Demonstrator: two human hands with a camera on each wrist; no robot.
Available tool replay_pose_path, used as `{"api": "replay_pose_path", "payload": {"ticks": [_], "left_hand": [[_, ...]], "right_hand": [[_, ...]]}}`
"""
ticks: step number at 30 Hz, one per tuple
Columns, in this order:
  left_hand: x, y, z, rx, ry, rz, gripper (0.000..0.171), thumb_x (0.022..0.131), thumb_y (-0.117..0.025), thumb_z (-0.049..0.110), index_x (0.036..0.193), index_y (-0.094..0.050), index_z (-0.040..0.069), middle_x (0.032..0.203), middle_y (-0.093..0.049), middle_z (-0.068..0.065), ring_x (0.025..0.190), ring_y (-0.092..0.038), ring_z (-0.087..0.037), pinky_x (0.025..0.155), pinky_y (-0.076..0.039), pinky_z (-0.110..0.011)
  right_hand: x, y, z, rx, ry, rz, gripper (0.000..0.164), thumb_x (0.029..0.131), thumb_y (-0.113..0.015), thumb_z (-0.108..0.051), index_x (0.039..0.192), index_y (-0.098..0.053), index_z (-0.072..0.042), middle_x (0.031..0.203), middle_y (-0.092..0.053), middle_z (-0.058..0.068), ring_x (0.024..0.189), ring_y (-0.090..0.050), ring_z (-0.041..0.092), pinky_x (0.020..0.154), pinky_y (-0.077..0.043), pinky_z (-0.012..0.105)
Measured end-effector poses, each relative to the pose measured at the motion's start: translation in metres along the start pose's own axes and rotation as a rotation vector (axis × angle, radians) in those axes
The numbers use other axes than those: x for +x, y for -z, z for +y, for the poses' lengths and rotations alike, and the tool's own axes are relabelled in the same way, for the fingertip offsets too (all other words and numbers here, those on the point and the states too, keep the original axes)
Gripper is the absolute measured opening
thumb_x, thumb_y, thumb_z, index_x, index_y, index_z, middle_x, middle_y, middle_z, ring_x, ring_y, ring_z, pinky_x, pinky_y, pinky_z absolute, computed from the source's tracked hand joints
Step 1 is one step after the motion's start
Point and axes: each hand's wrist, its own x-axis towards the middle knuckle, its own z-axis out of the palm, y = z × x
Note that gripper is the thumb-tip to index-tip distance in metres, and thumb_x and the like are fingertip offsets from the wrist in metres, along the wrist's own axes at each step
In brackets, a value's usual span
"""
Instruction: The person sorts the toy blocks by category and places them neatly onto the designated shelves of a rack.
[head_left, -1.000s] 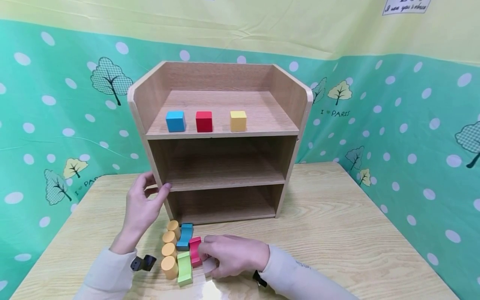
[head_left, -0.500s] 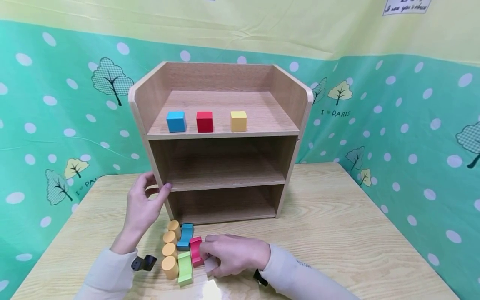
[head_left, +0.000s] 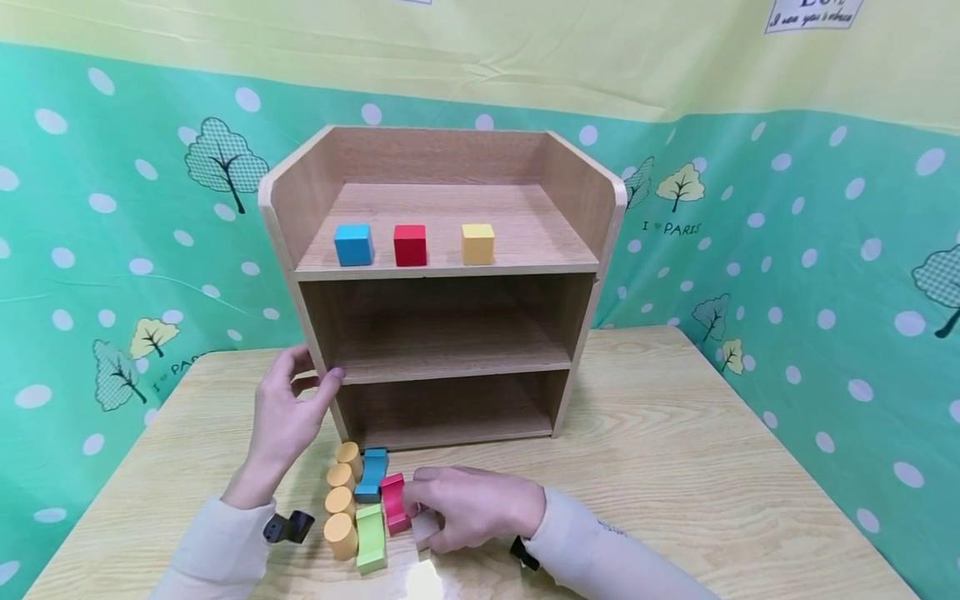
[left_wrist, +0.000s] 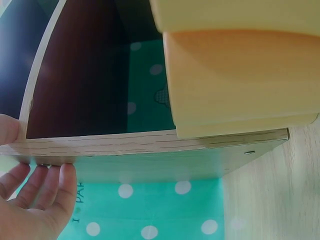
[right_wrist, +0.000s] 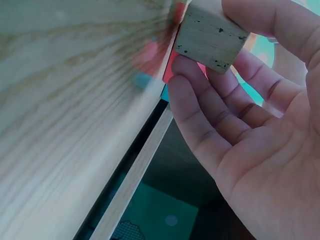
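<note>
Right hand [head_left: 477, 508] slightly further right, block [right_wrist: 210, 39] in pinch; left hand [head_left: 288, 415] round shelf edge [left_wrist: 125, 145]; "PARIS" on backdrop [head_left: 671, 227]

Pale, dark-specked block [right_wrist: 210, 40] is pinched between thumb and fingers of right hand [head_left: 476, 504]. Upright wooden shelf [head_left: 442, 154] is gripped by its side between thumb and fingers of left hand [head_left: 287, 412].

Room to pass lies right of the shelf [head_left: 450, 271]; orange cylinders [head_left: 340, 501] crowd its front left corner
</note>
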Motion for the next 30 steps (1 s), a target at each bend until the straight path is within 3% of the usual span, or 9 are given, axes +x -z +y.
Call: {"api": "replay_pose_path", "payload": {"ticks": [12, 21, 30], "left_hand": [[-0.001, -0.002, -0.001, 0.002, -0.007, 0.0, 0.044, 0.084, -0.072, 0.007, 0.124, -0.056, 0.005, 0.111, -0.061, -0.008, 0.096, -0.054, -0.014, 0.079, -0.049, -0.018], [-0.002, 0.002, 0.03, 0.01, -0.025, 0.009, 0.038, 0.084, -0.068, -0.002, 0.119, -0.054, -0.007, 0.106, -0.06, -0.018, 0.092, -0.055, -0.02, 0.078, -0.049, -0.017], [-0.003, 0.002, 0.033, 0.013, -0.026, 0.009, 0.039, 0.085, -0.068, 0.0, 0.121, -0.054, -0.005, 0.108, -0.06, -0.016, 0.094, -0.053, -0.015, 0.079, -0.048, -0.016]], "right_hand": [[-0.014, 0.023, 0.005, 0.044, -0.02, 0.028, 0.028, 0.077, -0.075, -0.018, 0.098, -0.057, -0.021, 0.092, -0.049, -0.013, 0.076, -0.046, 0.0, 0.064, -0.04, 0.01], [-0.026, 0.043, 0.01, 0.055, -0.013, 0.084, 0.026, 0.077, -0.071, -0.014, 0.098, -0.057, -0.021, 0.091, -0.048, -0.013, 0.08, -0.049, 0.003, 0.07, -0.041, 0.011], [-0.038, 0.067, 0.014, 0.073, 0.009, 0.147, 0.021, 0.08, -0.069, -0.013, 0.095, -0.057, -0.021, 0.089, -0.049, -0.013, 0.079, -0.047, -0.001, 0.071, -0.043, 0.011]]}}
